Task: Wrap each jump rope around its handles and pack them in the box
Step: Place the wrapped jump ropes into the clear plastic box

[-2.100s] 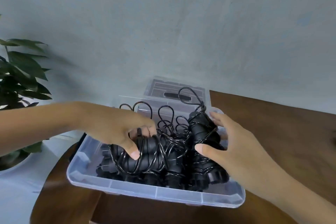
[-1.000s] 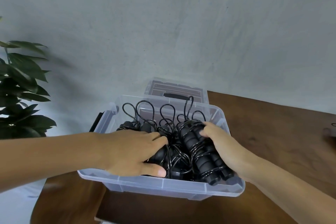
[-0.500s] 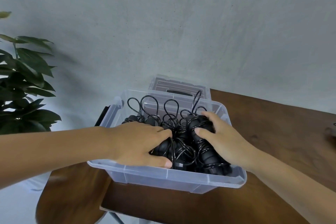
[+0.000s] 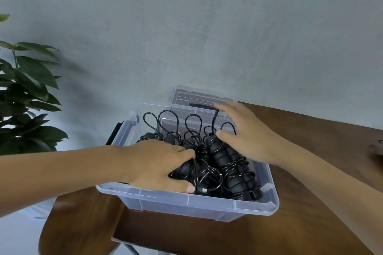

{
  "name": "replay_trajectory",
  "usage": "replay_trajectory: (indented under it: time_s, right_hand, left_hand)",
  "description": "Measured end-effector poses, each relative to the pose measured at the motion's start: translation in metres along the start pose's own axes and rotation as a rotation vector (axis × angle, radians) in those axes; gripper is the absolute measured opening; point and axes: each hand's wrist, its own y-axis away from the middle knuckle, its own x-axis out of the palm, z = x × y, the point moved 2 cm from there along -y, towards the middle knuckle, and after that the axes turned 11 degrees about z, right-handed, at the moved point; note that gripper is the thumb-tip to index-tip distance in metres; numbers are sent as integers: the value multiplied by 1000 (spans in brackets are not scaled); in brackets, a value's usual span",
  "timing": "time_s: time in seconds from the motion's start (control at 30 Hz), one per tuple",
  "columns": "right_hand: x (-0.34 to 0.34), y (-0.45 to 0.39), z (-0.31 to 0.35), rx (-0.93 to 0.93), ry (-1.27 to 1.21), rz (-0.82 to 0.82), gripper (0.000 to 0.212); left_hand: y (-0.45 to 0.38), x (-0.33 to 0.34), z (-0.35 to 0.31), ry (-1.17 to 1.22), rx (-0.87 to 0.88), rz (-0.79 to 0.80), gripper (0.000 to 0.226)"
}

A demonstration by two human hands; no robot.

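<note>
Left hand (image 4: pixel 157 163): fingers curled round a wrapped bundle, pressing it low.
Jump ropes (image 4: pixel 226 163): all inside the box (image 4: pixel 186 203); loops stick up, better tucked down.
Right hand (image 4: pixel 246 134): fingers spread, holding nothing, above the rightmost bundle.

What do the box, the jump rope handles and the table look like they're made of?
Box: clear, slightly frosted plastic; contents show through its walls. Jump rope handles: matte black, ribbed, probably foam or rubber. Table: dark brown wood or wood veneer, with faint grain.
</note>
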Motion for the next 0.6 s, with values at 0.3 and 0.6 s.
replay_trajectory:
  time_s: [0.3, 0.6]
  right_hand:
    - [7, -16, -3, 46, 220, 5, 73]
    - [34, -10, -13, -41, 69, 81, 62]
  left_hand:
    - [-1, 2, 2, 0, 24, -34, 62]
    - [-5, 3, 2, -21, 44, -43, 64]
